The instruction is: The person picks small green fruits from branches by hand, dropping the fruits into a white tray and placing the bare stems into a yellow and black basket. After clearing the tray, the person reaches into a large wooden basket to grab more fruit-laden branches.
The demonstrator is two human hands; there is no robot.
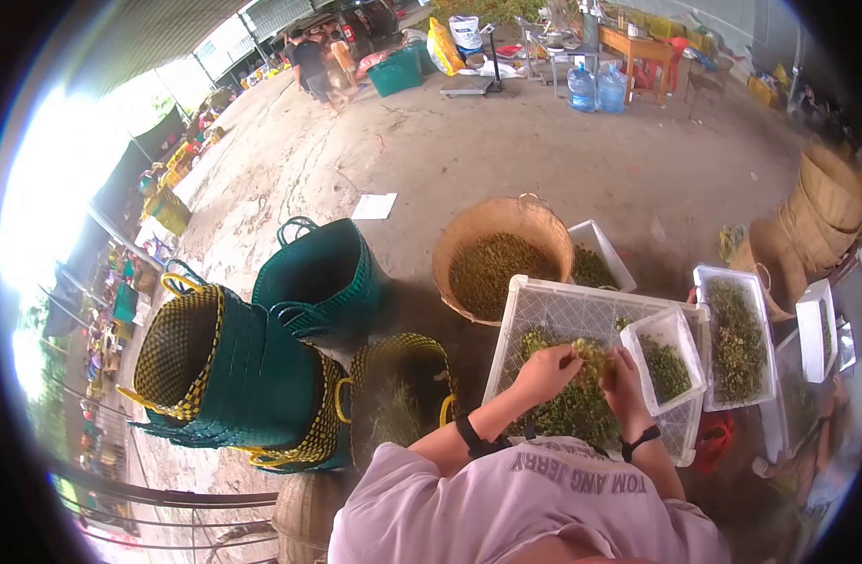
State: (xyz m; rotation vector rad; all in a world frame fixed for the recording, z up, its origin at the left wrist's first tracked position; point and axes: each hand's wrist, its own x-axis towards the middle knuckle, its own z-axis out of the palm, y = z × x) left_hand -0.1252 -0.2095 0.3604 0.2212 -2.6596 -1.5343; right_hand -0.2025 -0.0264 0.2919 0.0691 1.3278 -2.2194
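In front of my chest both hands meet over a white mesh tray (506, 343) heaped with green, berry-like plant pieces (572, 414). A small yellow-green sprig (593, 355) sits between them. My left hand (546, 373) pinches its left side with thumb and fingers. From the right, my right hand (623, 383) is curled against the same sprig, its fingertips partly hidden. Just right of that hand, a white foam box (694, 352) of green pieces rests on the tray. Both wrists wear dark bands.
A round woven basket (459, 301) full of small green pieces stands beyond the tray. Another white foam box (765, 376) holds sprigs at the right. Green and yellow-black woven baskets (252, 376) are stacked at left. Other people (313, 66) are far back, near a green tub (395, 73).
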